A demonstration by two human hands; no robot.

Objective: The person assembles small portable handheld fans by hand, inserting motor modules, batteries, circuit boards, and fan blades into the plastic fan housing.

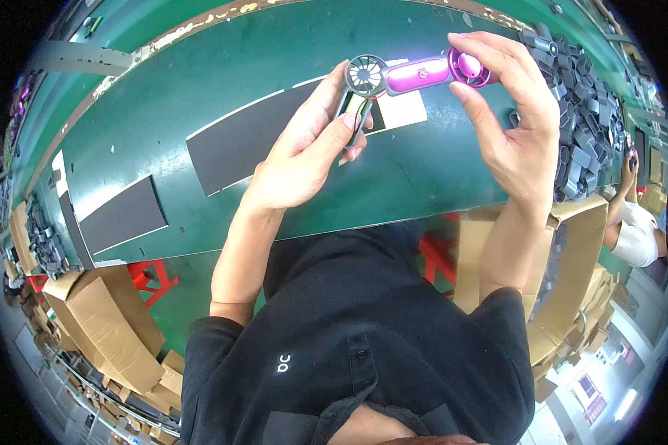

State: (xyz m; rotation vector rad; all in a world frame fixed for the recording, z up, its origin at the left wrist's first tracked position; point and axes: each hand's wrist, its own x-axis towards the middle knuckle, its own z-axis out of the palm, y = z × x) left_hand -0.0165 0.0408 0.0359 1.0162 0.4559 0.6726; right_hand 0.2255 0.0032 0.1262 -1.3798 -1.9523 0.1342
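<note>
My left hand [298, 157] grips the grey half of a handheld fan housing [356, 110], with a round spoked grille at its upper end. A green and pale part with a dark wire shows inside this half. My right hand [525, 122] holds the glossy pink fan shell [418, 76] by its round head, thumb below and fingers above. The shell's far end meets the grey half beside the grille; whether the two are joined there I cannot tell. Both pieces are held above the green table [393, 182].
A heap of grey plastic housings [583, 111] covers the table's right end. Dark mats [234, 141] lie at the left and under my hands. Cardboard boxes [107, 326] stand at both sides of me, near red stools [152, 282]. Another person [634, 230] is at the far right.
</note>
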